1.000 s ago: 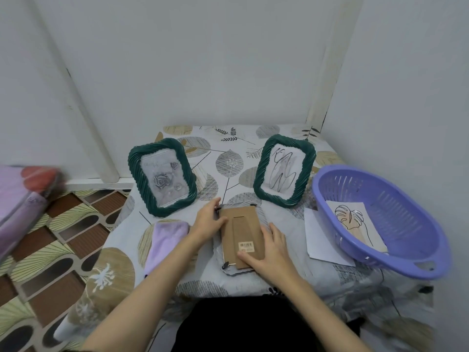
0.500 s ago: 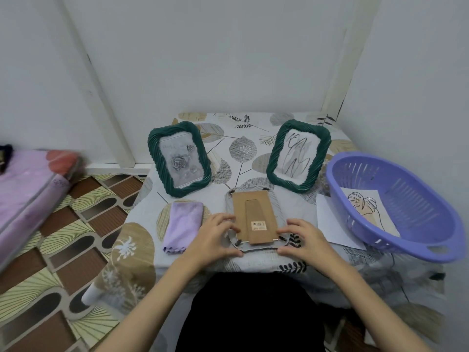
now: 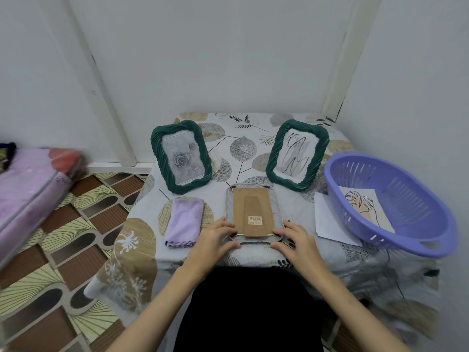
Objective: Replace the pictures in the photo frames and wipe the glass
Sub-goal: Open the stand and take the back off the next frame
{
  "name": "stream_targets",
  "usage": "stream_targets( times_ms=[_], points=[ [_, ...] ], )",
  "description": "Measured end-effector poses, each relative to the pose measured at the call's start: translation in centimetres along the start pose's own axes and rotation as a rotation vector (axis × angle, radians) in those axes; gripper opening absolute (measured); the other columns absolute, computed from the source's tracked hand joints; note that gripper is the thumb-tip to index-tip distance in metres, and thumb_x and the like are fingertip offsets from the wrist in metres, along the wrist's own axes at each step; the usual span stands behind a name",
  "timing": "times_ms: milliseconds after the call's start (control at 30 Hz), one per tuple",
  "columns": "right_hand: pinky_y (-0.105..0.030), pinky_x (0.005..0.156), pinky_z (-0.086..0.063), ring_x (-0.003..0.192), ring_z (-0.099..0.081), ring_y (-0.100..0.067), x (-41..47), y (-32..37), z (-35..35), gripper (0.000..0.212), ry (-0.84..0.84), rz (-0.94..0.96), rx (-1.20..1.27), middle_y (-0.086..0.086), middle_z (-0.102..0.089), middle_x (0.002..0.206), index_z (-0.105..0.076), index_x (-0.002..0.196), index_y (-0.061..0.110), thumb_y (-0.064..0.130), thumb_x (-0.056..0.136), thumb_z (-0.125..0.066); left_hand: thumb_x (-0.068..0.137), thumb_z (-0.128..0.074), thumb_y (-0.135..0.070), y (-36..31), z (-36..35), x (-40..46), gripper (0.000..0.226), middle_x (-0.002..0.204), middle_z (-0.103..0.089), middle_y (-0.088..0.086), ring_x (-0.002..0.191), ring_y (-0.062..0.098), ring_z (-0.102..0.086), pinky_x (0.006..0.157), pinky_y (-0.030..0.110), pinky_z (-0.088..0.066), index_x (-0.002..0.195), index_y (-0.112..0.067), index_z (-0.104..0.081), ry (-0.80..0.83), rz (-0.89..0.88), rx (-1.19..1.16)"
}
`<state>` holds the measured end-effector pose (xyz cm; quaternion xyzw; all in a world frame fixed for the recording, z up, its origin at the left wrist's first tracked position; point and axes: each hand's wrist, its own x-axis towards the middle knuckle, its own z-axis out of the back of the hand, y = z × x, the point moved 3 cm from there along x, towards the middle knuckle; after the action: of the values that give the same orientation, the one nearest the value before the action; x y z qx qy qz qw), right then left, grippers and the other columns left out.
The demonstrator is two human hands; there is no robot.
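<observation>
While the face-down frame (image 3: 252,212) lies at the worktop's (image 3: 253,252) near edge, left hand (image 3: 212,240) and right hand (image 3: 294,241) rest curled fingers on its lower corners. Glass inside looks fragile; the stiff cardboard back (image 3: 252,207) should lift by its edges.

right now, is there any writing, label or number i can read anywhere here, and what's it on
Sticker with barcode on the cardboard back of the face-down frame: barcode lines show, its print is too small to read.
Faint lettering on the tablecloth near the table's front edge: too blurred to read.
Nothing else carries text.
</observation>
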<state>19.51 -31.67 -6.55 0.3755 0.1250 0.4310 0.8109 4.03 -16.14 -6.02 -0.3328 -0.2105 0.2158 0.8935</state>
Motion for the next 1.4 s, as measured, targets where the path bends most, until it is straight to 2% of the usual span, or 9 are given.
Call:
stream_targets(
  times_ms=[100, 400, 633, 867, 967, 1067, 1167, 1333, 1400],
  points=[
    [-0.022, 0.101, -0.031, 0.124, -0.048, -0.024, 0.0, -0.3, 0.0, 0.034, -0.006, 0.011, 0.021, -0.019, -0.055, 0.125, -0.069, 0.107, 0.015, 0.02, 0.073, -0.076, 0.071, -0.077, -0.018, 0.2, -0.1, 0.0, 0.03, 0.111, -0.065, 0.008, 0.115, 0.01, -0.047, 0.095, -0.002, -0.024, 0.097, -0.002, -0.071, -0.022, 0.007, -0.019],
    [-0.023, 0.095, -0.033, 0.118, -0.051, -0.025, 0.1, -0.5, -0.2, 0.024, -0.023, 0.066, 0.006, -0.016, -0.062, 0.115, -0.073, 0.094, 0.014, 0.018, 0.071, -0.077, 0.072, -0.076, -0.016, 0.4, -0.2, -0.2, 0.021, 0.112, -0.063, 0.003, 0.124, 0.012, -0.042, 0.102, 0.013, -0.028, 0.092, -0.007, -0.073, -0.029, 0.006, -0.065],
    [-0.001, 0.091, -0.026, 0.106, -0.056, -0.029, -0.1, -0.8, -0.4, 0.017, -0.065, 0.116, -0.011, -0.018, -0.064, 0.106, -0.073, 0.085, 0.01, 0.017, 0.07, -0.077, 0.074, -0.075, -0.016, 0.4, -0.3, -0.3, 0.017, 0.111, -0.065, 0.006, 0.125, 0.012, -0.041, 0.102, 0.009, -0.025, 0.089, -0.008, -0.073, -0.02, -0.02, -0.058],
    [-0.022, 0.099, -0.028, 0.124, -0.044, -0.02, 1.0, 0.4, 1.1, 0.019, -0.145, 0.041, 0.025, -0.007, -0.054, 0.124, -0.07, 0.097, 0.02, 0.029, 0.081, -0.069, 0.064, -0.054, -0.072, -0.4, 0.8, 0.6, 0.072, 0.109, -0.055, -0.004, 0.103, -0.002, -0.048, 0.09, -0.001, -0.028, 0.105, -0.013, -0.065, -0.042, -0.014, -0.037],
    [-0.04, 0.112, -0.023, 0.134, -0.028, -0.023, 2.5, 1.3, 0.4, 0.027, -0.092, -0.032, -0.056, -0.012, -0.041, 0.139, -0.069, 0.104, 0.02, 0.037, 0.084, -0.062, 0.064, -0.042, -0.073, -0.7, -0.1, 1.8, 0.083, 0.127, -0.046, 0.001, 0.123, 0.012, -0.038, 0.103, 0.014, -0.023, 0.118, -0.013, -0.059, -0.008, 0.095, 0.024],
    [-0.045, 0.116, -0.009, 0.139, -0.019, -0.025, 3.2, 1.9, -0.9, 0.032, -0.033, -0.058, -0.117, -0.014, -0.034, 0.146, -0.068, 0.108, 0.022, 0.041, 0.082, -0.064, 0.07, -0.056, -0.065, -0.5, -1.4, 2.5, 0.07, 0.146, -0.033, 0.009, 0.141, 0.023, -0.018, 0.116, 0.033, -0.015, 0.125, -0.021, -0.055, 0.088, 0.225, 0.069],
    [-0.04, 0.116, -0.003, 0.14, -0.023, -0.026, 3.2, 2.1, -1.5, 0.038, -0.025, -0.076, -0.06, -0.016, -0.036, 0.145, -0.068, 0.109, 0.02, 0.039, 0.076, -0.071, 0.073, -0.072, -0.045, -0.4, -1.7, 2.8, 0.057, 0.15, -0.029, 0.007, 0.143, 0.023, -0.01, 0.115, 0.034, -0.01, 0.124, -0.025, -0.056, 0.065, 0.284, -0.026],
    [-0.035, 0.113, -0.001, 0.136, -0.032, -0.022, 2.7, 2.4, -1.1, 0.037, -0.071, -0.092, 0.039, -0.012, -0.049, 0.136, -0.068, 0.108, 0.018, 0.032, 0.074, -0.075, 0.062, -0.072, -0.054, -1.0, -1.5, 2.5, 0.067, 0.15, -0.028, 0.006, 0.143, 0.023, -0.008, 0.114, 0.035, -0.009, 0.121, -0.026, -0.058, 0.023, 0.274, -0.137],
    [-0.037, 0.114, 0.004, 0.138, -0.03, -0.021, 2.4, 2.4, -1.0, 0.035, -0.092, -0.086, 0.043, -0.01, -0.052, 0.134, -0.067, 0.109, 0.02, 0.028, 0.076, -0.073, 0.049, -0.057, -0.068, -1.1, -1.3, 2.4, 0.083, 0.148, -0.032, 0.004, 0.143, 0.023, -0.01, 0.114, 0.035, -0.01, 0.121, -0.028, -0.057, 0.013, 0.244, -0.144]
  ],
)
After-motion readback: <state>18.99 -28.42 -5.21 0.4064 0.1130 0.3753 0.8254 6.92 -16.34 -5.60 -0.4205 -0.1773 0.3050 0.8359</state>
